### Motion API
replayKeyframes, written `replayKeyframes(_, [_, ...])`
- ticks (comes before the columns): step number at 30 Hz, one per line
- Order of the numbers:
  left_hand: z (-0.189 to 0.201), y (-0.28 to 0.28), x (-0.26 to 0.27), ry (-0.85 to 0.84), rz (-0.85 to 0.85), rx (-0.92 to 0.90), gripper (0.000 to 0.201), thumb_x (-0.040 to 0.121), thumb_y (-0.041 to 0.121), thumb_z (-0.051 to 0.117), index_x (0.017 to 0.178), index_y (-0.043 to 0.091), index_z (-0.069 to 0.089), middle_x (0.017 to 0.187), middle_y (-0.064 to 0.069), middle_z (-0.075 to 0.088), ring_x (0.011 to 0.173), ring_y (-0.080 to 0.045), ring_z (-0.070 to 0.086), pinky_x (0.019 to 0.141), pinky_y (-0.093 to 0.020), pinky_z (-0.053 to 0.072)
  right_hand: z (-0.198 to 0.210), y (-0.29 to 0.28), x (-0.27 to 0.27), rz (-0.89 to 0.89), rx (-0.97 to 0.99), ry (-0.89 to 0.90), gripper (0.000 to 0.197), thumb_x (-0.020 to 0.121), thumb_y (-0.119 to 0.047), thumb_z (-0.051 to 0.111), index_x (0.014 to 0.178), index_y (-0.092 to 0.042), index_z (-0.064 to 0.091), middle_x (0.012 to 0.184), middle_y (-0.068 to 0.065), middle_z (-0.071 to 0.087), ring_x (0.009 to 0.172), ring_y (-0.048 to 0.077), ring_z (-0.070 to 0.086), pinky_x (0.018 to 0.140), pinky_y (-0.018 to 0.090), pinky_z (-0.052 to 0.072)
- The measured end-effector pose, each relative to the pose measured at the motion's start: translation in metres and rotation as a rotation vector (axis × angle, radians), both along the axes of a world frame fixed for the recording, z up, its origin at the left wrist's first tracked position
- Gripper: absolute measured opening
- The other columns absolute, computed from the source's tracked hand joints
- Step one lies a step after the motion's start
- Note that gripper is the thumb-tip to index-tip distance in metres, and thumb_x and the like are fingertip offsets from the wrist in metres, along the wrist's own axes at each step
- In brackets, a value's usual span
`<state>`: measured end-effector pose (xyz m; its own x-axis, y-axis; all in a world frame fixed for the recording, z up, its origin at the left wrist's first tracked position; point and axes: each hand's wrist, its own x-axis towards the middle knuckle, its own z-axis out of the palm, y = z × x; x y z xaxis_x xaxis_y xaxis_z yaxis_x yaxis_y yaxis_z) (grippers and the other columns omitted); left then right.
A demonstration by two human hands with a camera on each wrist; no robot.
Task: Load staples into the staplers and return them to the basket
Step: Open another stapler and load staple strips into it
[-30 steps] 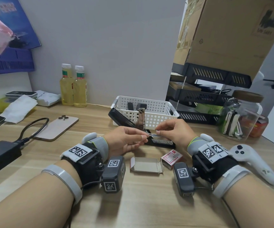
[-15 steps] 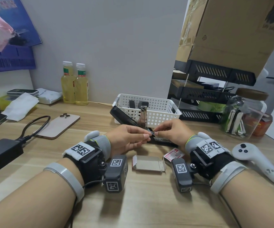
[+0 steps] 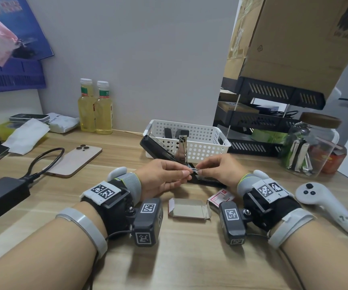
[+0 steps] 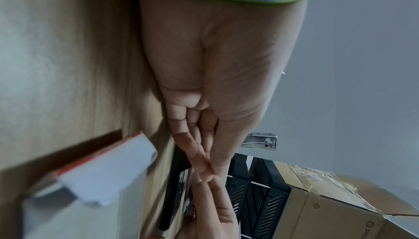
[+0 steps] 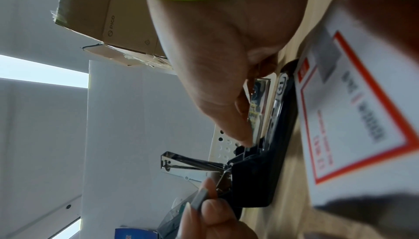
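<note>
Both hands' fingers pinch one thin silver staple strip (image 3: pixel 193 169) just above the opened black stapler (image 3: pixel 205 178): left hand (image 3: pixel 162 178), right hand (image 3: pixel 221 170).

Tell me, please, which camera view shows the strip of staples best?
The right wrist view: the staple strip appears large, pinched in the left hand's fingertips. The head view shows it tiny between both hands; in the left wrist view, fingers hide it.

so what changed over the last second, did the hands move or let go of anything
Little changed. Both hands drew a bit closer together over the open stapler: the left hand and right hand now pinch the staple strip with fingers almost touching. Nothing was let go. The basket, the empty box, the staple box and the phone stayed put.
</note>
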<state>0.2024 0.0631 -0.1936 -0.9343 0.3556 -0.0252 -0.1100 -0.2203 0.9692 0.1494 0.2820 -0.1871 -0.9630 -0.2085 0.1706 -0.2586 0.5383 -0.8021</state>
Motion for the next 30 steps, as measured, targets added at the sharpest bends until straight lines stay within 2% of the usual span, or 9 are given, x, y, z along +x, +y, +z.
replayKeyframes(3, [0.0, -0.001, 0.0, -0.019, -0.007, 0.025, 0.012, 0.09, 0.002, 0.066, 0.099, 0.001, 0.074, 0.09, -0.012, 0.075, 0.083, -0.012, 0.072, 0.081, -0.019, 0.056, 0.005, 0.0, 0.005, 0.0, -0.087, 0.108, 0.007, 0.088, -0.025, 0.075, 0.087, -0.018, 0.078, 0.091, 0.001, 0.079, 0.078, 0.011, 0.068, 0.073, 0.028, 0.052])
replayKeyframes(5, [0.0, -0.002, 0.0, -0.027, -0.005, 0.024, 0.012, 0.09, 0.007, 0.067, 0.099, 0.003, 0.074, 0.09, -0.011, 0.075, 0.079, -0.011, 0.071, 0.078, -0.017, 0.056, 0.008, -0.001, 0.009, 0.046, -0.08, 0.108, 0.016, 0.095, -0.025, 0.066, 0.086, -0.016, 0.077, 0.091, -0.002, 0.079, 0.081, 0.005, 0.07, 0.077, 0.022, 0.048])
replayKeyframes(8, [0.002, -0.001, 0.0, -0.033, 0.007, 0.015, 0.015, 0.089, 0.014, 0.067, 0.097, 0.003, 0.073, 0.085, -0.009, 0.074, 0.07, -0.008, 0.068, 0.07, -0.014, 0.054, 0.006, 0.0, 0.011, 0.094, -0.015, 0.036, 0.022, 0.098, -0.028, 0.06, 0.093, -0.016, 0.077, 0.094, -0.005, 0.08, 0.097, 0.008, 0.073, 0.091, 0.025, 0.05])
replayKeyframes(12, [0.003, 0.001, 0.001, -0.05, 0.027, 0.005, 0.023, 0.093, 0.021, 0.064, 0.098, 0.0, 0.071, 0.078, -0.007, 0.072, 0.064, -0.007, 0.065, 0.063, -0.013, 0.053, 0.009, 0.004, 0.017, 0.052, -0.063, 0.013, 0.023, 0.1, -0.021, 0.058, 0.096, -0.007, 0.075, 0.093, 0.003, 0.08, 0.09, 0.005, 0.073, 0.085, 0.021, 0.05])
replayKeyframes(16, [0.002, 0.001, 0.0, -0.062, 0.041, 0.011, 0.027, 0.095, 0.024, 0.061, 0.101, -0.002, 0.069, 0.075, -0.006, 0.07, 0.061, -0.007, 0.063, 0.059, -0.013, 0.052, 0.009, 0.006, 0.019, -0.017, -0.065, 0.052, 0.024, 0.099, -0.019, 0.058, 0.089, -0.009, 0.076, 0.088, 0.004, 0.08, 0.091, 0.014, 0.075, 0.09, 0.028, 0.055])
replayKeyframes(19, [0.003, 0.001, -0.001, -0.062, 0.046, 0.016, 0.022, 0.095, 0.025, 0.063, 0.096, 0.003, 0.068, 0.075, -0.007, 0.07, 0.059, -0.007, 0.063, 0.058, -0.014, 0.052, 0.013, 0.006, 0.022, -0.05, -0.127, 0.119, 0.021, 0.098, -0.018, 0.06, 0.087, -0.008, 0.075, 0.083, 0.002, 0.078, 0.079, 0.006, 0.072, 0.085, 0.029, 0.054])
replayKeyframes(23, [0.003, 0.002, 0.0, -0.059, 0.055, 0.015, 0.017, 0.092, 0.023, 0.067, 0.091, 0.006, 0.069, 0.078, -0.009, 0.072, 0.061, -0.009, 0.065, 0.057, -0.015, 0.053, 0.021, -0.001, 0.037, 0.115, -0.125, 0.159, 0.005, 0.089, -0.014, 0.073, 0.092, -0.01, 0.075, 0.08, -0.001, 0.074, 0.073, 0.003, 0.066, 0.078, 0.025, 0.055])
replayKeyframes(25, [0.003, 0.002, 0.0, -0.052, 0.042, 0.025, 0.019, 0.09, 0.023, 0.069, 0.095, 0.004, 0.069, 0.082, -0.011, 0.074, 0.066, -0.011, 0.069, 0.058, -0.015, 0.056, 0.022, -0.009, 0.041, 0.217, -0.063, 0.128, 0.009, 0.085, -0.017, 0.078, 0.093, -0.015, 0.075, 0.081, 0.0, 0.075, 0.074, 0.006, 0.066, 0.076, 0.026, 0.054])
replayKeyframes(30, [0.004, 0.002, 0.001, -0.028, 0.013, 0.02, 0.018, 0.086, 0.02, 0.071, 0.094, 0.004, 0.069, 0.091, -0.016, 0.076, 0.073, -0.014, 0.073, 0.063, -0.018, 0.059, 0.018, -0.017, 0.039, 0.181, -0.049, 0.176, 0.01, 0.079, -0.022, 0.08, 0.087, -0.02, 0.073, 0.079, -0.001, 0.076, 0.073, 0.007, 0.067, 0.076, 0.03, 0.055])
